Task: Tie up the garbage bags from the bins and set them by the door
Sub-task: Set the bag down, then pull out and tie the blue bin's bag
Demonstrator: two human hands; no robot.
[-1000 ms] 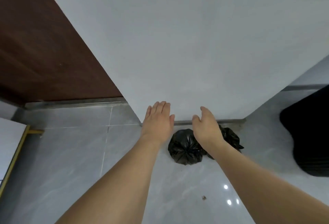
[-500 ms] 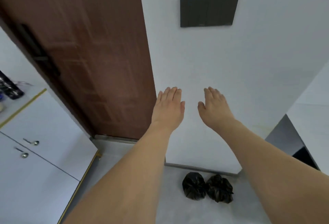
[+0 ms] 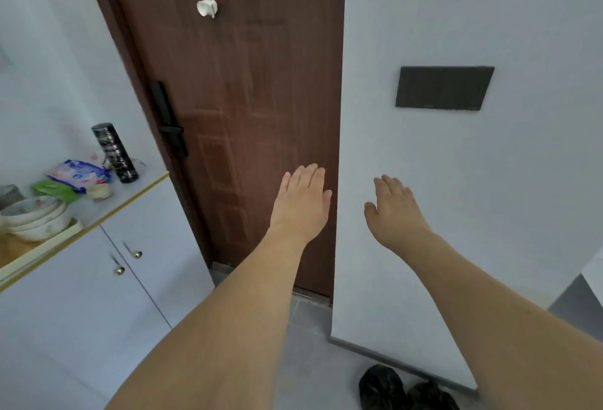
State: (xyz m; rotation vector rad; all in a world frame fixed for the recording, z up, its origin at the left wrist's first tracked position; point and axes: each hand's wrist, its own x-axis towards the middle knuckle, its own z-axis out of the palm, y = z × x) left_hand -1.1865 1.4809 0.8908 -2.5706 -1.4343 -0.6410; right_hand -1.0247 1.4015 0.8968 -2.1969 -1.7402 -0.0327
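Two black garbage bags (image 3: pixel 404 388) sit on the grey floor (image 3: pixel 303 373) at the bottom of my view, touching each other, against the foot of a white wall (image 3: pixel 456 181). The wall's corner stands just right of a brown door (image 3: pixel 248 109), so the bags lie near the door but off to its right. Both look bunched shut at the top; I cannot see any knot clearly, and I cannot tell what is inside them.

My left hand (image 3: pixel 301 204) is raised in front of the door, palm down, fingers spread flat and holding nothing. My right hand (image 3: pixel 396 210) hangs in front of the wall, also loose and empty, well above the bags.

I judge the task to be at or near its end. The risks I see are small: a loose knot could let a bag sag and spill, and a bag could roll into the path of my feet.

To the left stands a white cabinet (image 3: pixel 98 295) with two small knobs. On its top rest stacked bowls (image 3: pixel 32 217); the top one looks empty. Beside them are a green packet, a blue and white wipes pack (image 3: pixel 80 174) and a dark upright flask (image 3: pixel 114 152), closed. A black panel (image 3: pixel 443 88) is mounted on the wall.
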